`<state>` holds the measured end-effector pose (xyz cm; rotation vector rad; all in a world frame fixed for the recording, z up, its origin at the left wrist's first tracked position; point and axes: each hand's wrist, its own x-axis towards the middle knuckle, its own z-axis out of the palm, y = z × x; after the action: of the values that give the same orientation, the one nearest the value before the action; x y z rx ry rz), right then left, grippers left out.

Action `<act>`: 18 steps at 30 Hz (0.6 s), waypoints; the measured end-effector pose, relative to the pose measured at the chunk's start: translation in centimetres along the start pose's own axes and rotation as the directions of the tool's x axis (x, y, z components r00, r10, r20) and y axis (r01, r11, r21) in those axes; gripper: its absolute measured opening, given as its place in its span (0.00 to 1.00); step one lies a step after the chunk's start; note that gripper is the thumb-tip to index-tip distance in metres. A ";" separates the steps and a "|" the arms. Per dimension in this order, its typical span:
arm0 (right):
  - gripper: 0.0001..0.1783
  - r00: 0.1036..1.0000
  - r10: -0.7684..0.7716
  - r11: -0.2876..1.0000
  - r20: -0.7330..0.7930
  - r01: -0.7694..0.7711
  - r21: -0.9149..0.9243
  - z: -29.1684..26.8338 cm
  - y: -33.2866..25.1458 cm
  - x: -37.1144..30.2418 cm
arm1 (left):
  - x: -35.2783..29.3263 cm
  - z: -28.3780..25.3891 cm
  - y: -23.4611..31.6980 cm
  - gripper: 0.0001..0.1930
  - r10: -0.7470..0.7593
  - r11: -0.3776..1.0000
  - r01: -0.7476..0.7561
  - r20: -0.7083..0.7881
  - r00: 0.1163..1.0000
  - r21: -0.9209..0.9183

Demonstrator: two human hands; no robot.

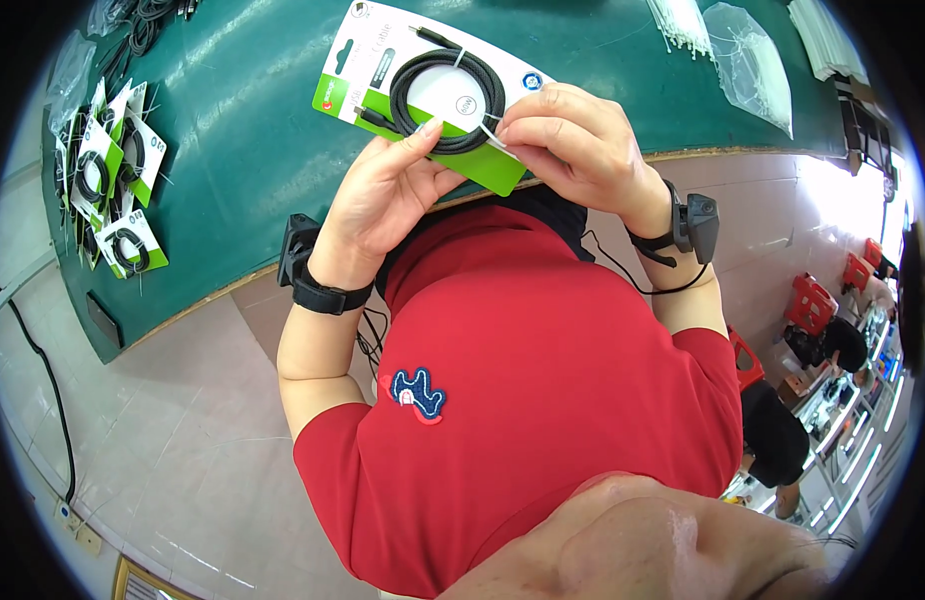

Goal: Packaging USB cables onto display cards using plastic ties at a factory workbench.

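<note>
A coiled black cable [497, 85] lies against a white and green packaging card [383, 38] above the table's near edge. My left hand [388, 190] grips the card's lower edge, with the thumb pressed on the coil and the other fingers behind. At the coil's right side, my right hand [583, 145] is closed in a pinch on a thin white cable tie [493, 136] that runs round the cable. A second white tie crosses the top of the coil. The cable's two plug ends lie on the card, one above the coil and one at its lower left.
Several carded cables [123, 165] lie piled on the green table [243, 140] at the left. Loose dark cables [143, 30] are at the back left. White cable ties [680, 22] and a clear bag [748, 65] lie at the back right. Other people sit beyond, at the right.
</note>
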<state>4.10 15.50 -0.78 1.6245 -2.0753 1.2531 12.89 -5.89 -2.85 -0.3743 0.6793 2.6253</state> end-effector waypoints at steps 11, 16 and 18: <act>0.12 0.982 0.184 0.967 0.032 -0.175 -0.183 -1.0 -0.9 0.6 | 0.0 0.8 0.8 0.17 0.024 0.995 -0.021 -0.035 0.999 0.102; 0.12 0.993 0.116 0.977 0.034 -0.108 -0.181 -1.1 -0.5 0.8 | -0.1 1.1 0.8 0.17 0.032 0.991 -0.026 -0.042 0.999 0.133; 0.12 0.996 0.092 0.985 0.016 -0.089 -0.147 -0.8 -0.1 0.6 | -0.1 1.1 0.8 0.18 0.025 0.991 -0.020 -0.033 0.999 0.134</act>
<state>3.74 15.64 0.10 1.5035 -2.2203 1.0842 12.43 -6.01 -1.50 -0.3746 0.8697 2.5819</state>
